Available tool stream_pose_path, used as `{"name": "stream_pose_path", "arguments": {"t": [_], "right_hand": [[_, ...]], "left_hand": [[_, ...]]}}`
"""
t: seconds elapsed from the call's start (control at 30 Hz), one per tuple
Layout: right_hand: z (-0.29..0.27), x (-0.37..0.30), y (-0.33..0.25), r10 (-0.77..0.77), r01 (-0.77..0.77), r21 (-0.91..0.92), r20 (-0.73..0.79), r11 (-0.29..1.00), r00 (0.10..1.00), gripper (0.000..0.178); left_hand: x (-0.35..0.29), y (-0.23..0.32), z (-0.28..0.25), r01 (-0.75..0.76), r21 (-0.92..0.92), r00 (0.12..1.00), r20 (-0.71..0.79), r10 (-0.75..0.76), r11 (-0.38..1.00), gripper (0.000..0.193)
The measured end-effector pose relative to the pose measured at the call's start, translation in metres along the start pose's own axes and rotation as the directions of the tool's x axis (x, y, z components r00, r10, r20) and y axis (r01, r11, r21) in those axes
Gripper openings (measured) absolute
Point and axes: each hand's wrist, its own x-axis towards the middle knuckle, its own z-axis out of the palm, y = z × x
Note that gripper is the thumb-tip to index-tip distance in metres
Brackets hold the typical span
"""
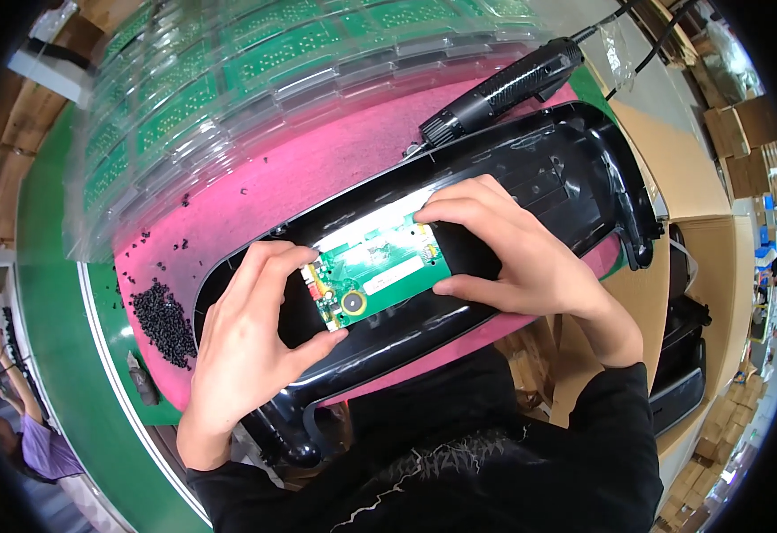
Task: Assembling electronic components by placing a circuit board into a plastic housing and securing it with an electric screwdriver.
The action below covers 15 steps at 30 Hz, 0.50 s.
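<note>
Between my two hands is a green circuit board (388, 282) with a round yellow-rimmed part and small connectors along its left edge. My left hand (251, 324) grips that left edge, thumb at the near corner and fingers at the far one. At the opposite end my right hand (517, 253) pinches the board with thumb and fingers. Under the board lies a long black plastic housing (531, 169), open side up. Whether the board touches the housing I cannot tell.
A pink mat (317, 169) lies beneath the housing. Small black screws (163, 322) are heaped at left. Behind stand clear trays (255, 67) of circuit boards. A black electric screwdriver (499, 93) rests beyond the housing. At right is an open carton (713, 311); another person (42, 440) sits far left.
</note>
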Motion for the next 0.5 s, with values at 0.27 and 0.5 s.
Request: {"name": "stream_pose_path", "arguments": {"t": [0.27, 0.5], "right_hand": [[0.0028, -0.0015, 0.0015, 0.01, -0.01, -0.015, 0.017, 1.0, 1.0, 0.058], [0.0024, -0.0015, -0.0008, 0.026, -0.024, -0.051, 0.042, 0.998, 0.999, 0.059]], "left_hand": [[0.0006, -0.0015, 0.0047, 0.005, 0.024, 1.0, -0.009, -0.004, 1.0, 0.067], [-0.0004, -0.0018, 0.0058, -0.018, 0.051, 1.0, -0.009, 0.019, 0.999, 0.067]]}}
